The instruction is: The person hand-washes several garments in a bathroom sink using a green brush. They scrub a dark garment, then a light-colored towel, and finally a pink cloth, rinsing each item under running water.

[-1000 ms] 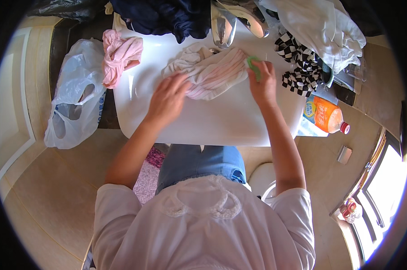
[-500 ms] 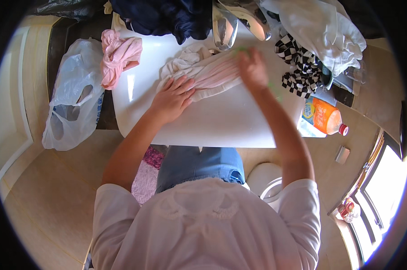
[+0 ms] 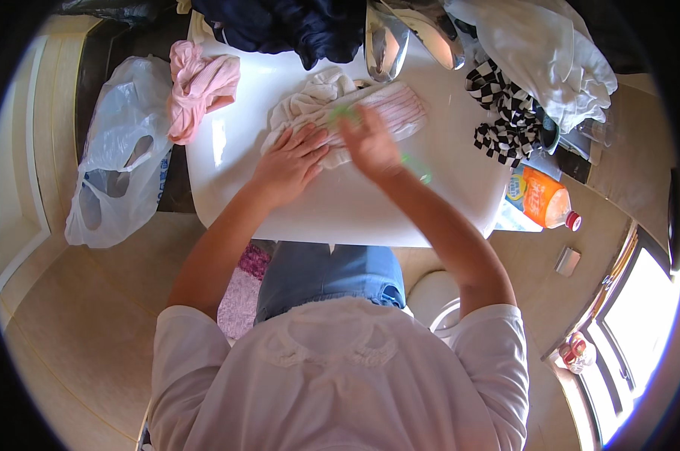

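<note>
A wet white cloth garment with a pinkish striped part (image 3: 400, 105) lies bunched and partly spread in the white sink (image 3: 242, 180). My left hand (image 3: 289, 165) rests flat on its near-left part, fingers stretched out and pressing it down. Over the middle of the cloth, my right hand (image 3: 370, 143) is closed round a see-through green scrubbing brush (image 3: 424, 173). Motion smears this hand, and green shows at both ends of the grip. The brush's underside is hidden.
A metal tap (image 3: 385, 49) stands at the back, beside dark clothing (image 3: 280, 30). Pink cloth (image 3: 197, 90) hangs over the left rim near a white plastic bag (image 3: 122, 150). To the right are checkered fabric (image 3: 505, 113), white cloth (image 3: 543, 52) and an orange bottle (image 3: 547, 199).
My right hand has swept left and slightly nearer with the green brush, from the cloth's right end to its middle, uncovering the striped end. My left hand stays on the cloth.
</note>
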The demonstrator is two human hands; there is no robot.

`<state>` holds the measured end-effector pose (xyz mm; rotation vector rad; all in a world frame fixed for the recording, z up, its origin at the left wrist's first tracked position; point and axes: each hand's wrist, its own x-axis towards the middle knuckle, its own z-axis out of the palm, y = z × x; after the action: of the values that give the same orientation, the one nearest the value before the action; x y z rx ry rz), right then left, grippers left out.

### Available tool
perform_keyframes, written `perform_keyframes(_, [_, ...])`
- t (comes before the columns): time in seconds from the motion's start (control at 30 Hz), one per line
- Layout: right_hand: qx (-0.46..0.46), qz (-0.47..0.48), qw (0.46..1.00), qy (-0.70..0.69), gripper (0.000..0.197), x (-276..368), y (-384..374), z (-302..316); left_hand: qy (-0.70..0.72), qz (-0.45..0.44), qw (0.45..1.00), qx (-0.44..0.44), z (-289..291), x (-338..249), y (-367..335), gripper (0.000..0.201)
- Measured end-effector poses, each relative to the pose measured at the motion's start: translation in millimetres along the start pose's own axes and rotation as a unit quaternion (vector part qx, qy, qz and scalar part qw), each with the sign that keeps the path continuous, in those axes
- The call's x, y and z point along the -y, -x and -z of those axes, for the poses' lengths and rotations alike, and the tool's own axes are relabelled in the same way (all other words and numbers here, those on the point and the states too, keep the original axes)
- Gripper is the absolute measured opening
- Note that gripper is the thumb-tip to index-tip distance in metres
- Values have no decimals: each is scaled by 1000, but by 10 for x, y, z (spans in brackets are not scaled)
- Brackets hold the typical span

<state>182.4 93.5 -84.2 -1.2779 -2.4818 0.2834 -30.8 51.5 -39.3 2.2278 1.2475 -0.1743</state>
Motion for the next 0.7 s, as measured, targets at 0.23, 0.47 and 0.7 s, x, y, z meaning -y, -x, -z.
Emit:
perform_keyframes(0.23, [35, -133, 979, 152, 20, -977, 10, 257, 11, -13, 1000, -24, -29, 1, -24, 43])
perform_keyframes(0.47, [44, 14, 996, -70, 32, 236, -43, -1, 1, 21, 1000, 19, 73, -41, -31, 43])
perform_keyframes(0.7, [66, -97, 976, 182, 33, -898, -23, 111, 31, -12, 999, -23, -52, 13, -48, 42])
